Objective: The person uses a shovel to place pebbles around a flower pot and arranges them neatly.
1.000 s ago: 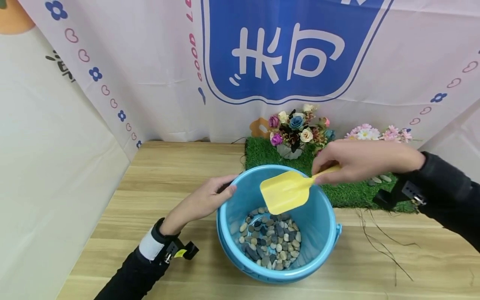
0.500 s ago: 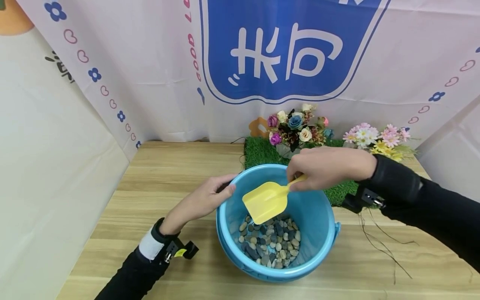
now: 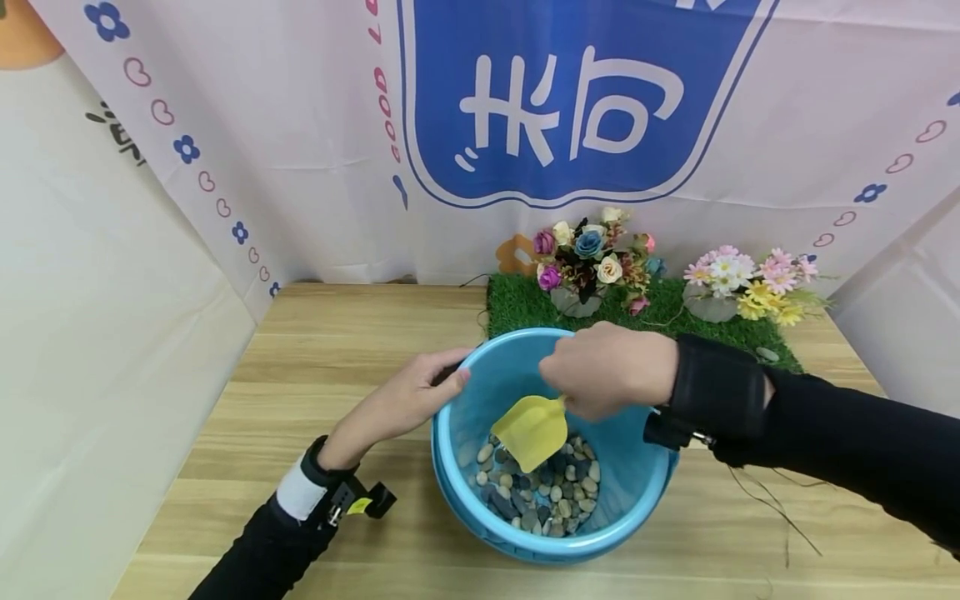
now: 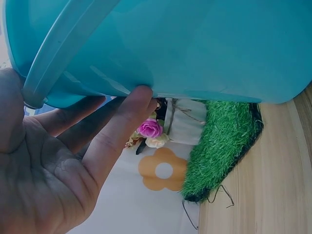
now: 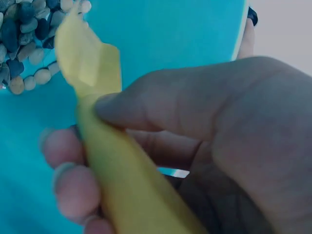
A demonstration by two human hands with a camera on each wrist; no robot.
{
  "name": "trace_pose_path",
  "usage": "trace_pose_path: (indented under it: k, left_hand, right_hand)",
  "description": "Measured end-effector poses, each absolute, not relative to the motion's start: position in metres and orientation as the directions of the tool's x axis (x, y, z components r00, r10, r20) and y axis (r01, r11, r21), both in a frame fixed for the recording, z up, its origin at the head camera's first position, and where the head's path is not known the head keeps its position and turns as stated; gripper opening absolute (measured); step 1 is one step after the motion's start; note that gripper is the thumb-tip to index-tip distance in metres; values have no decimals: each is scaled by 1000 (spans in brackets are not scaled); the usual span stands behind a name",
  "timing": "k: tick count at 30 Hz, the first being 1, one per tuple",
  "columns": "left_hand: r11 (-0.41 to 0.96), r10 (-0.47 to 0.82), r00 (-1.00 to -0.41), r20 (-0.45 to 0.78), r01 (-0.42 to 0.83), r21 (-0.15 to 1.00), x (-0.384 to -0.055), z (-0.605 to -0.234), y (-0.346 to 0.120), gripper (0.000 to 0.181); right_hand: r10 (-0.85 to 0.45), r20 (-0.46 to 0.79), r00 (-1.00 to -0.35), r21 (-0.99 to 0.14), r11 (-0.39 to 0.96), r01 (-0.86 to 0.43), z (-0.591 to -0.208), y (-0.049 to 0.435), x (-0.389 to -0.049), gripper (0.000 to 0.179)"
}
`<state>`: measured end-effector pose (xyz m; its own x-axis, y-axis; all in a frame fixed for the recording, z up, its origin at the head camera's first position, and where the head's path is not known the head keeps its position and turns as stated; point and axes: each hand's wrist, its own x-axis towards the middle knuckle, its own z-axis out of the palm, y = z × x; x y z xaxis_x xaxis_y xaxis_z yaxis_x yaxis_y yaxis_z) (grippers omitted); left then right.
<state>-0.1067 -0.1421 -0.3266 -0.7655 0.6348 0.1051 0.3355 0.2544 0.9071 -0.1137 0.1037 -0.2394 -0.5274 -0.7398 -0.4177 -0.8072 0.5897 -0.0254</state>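
A light blue bucket (image 3: 633,517) stands on the wooden table, with several grey, tan and dark pebbles (image 3: 558,492) over its bottom. My left hand (image 3: 408,396) holds the bucket at its left rim, thumb at the edge; in the left wrist view its fingers (image 4: 119,126) lie against the outer wall beside the handle (image 4: 66,44). Inside the mouth, a yellow toy shovel (image 3: 532,433) points down, its blade overlapping the pebbles in the head view. My right hand (image 3: 611,367) grips the shovel's handle (image 5: 126,175), thumb on top and fingers curled beneath.
Behind the bucket lies a green turf mat (image 3: 513,304) bearing a pot of roses (image 3: 592,258) and a pot of daisies (image 3: 750,283). A printed cloth (image 3: 337,167) hangs at the back. Loose dark strands (image 3: 780,512) lie on the table (image 3: 345,333) at right.
My right hand has moved left and down with the shovel, from above the bucket's far right rim into its mouth. The left hand stays at the rim.
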Motion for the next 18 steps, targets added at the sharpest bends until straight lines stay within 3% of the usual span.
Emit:
trace_pose_path:
  k: [6,18]
  left_hand:
    - [255,646,-757,99,337,906,-99,-308,-139,38]
    - [249,652,-752,97,333,910,-99,-309,-139,38]
  right_hand:
    - [-667,-527,-526,7,616,-788,-245,89,-109,14]
    - [-562,-648,-515,61,635,-770,-260,74,-113,11]
